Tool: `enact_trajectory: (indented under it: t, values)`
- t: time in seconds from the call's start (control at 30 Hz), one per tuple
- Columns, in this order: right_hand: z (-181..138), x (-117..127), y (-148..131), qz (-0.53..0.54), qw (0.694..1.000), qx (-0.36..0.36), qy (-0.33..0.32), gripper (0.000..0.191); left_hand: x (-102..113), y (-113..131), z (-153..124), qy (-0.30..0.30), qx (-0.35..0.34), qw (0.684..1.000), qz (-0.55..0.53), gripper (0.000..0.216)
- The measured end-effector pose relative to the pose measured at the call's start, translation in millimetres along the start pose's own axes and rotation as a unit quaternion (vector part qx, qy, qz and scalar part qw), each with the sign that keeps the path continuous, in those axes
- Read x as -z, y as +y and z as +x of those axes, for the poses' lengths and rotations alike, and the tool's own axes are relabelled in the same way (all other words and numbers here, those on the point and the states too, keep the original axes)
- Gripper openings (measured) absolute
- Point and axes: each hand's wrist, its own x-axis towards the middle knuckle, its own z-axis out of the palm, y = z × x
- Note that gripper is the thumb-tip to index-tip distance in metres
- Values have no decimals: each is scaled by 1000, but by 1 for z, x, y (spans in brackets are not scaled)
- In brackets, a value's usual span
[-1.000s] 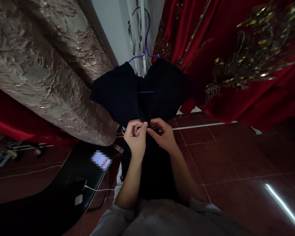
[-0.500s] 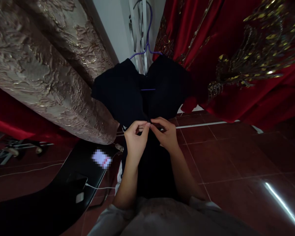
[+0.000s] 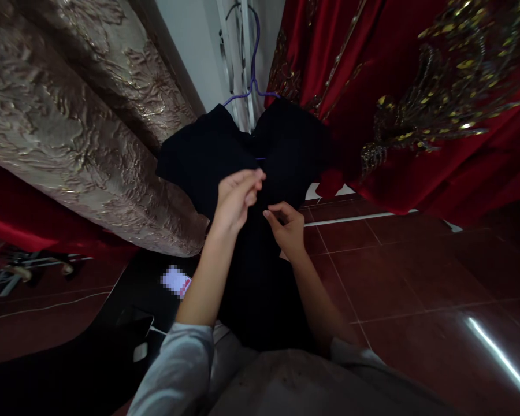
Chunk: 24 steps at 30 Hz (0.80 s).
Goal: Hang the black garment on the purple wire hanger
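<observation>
A dark navy garment (image 3: pixel 199 162) hangs in front of me on a purple hanger (image 3: pixel 252 75) hooked on a white rack. My left hand (image 3: pixel 236 196) is raised against the garment's front, its fingertips pinched on the fabric edge near the centre opening. My right hand (image 3: pixel 288 228) sits just below and to the right, thumb and fingers curled on the garment's other front edge. The lower part of the garment falls between my forearms.
A beige-gold brocade garment (image 3: pixel 69 115) hangs at left, a red gown with gold embroidery (image 3: pixel 416 104) at right. A black glossy table (image 3: pixel 125 306) with a white charger and cable stands lower left. Dark red floor tiles (image 3: pixel 394 277) spread to the right.
My left hand has risen from the pinch point at the garment's centre and moved up along the front. The right hand stayed low and loosened slightly.
</observation>
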Motion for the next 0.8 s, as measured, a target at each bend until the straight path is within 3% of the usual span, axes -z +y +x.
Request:
enact_trajectory:
  t: [0.13, 0.23, 0.3, 0.4, 0.5, 0.67, 0.8]
  values:
    - [15, 2, 33, -27, 999, -32, -13, 18, -16, 47, 63, 56, -84, 992, 72, 19]
    - [36, 11, 27, -48, 997, -2, -64, 16, -19, 64, 74, 44, -126, 987, 90, 21]
    - [57, 17, 6, -60, 993, 58, -82, 19, -16, 63, 67, 26, -156, 983, 96, 21]
    - [96, 17, -37, -67, 984, 158, -45, 34, -8, 56, 53, 15, -175, 975, 137, 16]
    - [135, 9, -71, -91, 970, 218, -54, 38, -4, 54, 46, 20, -189, 962, 194, 15]
    - [163, -4, -87, -121, 955, 256, -82, 40, -1, 51, 55, 41, -250, 925, 284, 20]
    - [168, -10, -95, -103, 957, 272, -18, 38, 6, 22, 61, 54, -270, 894, 353, 23]
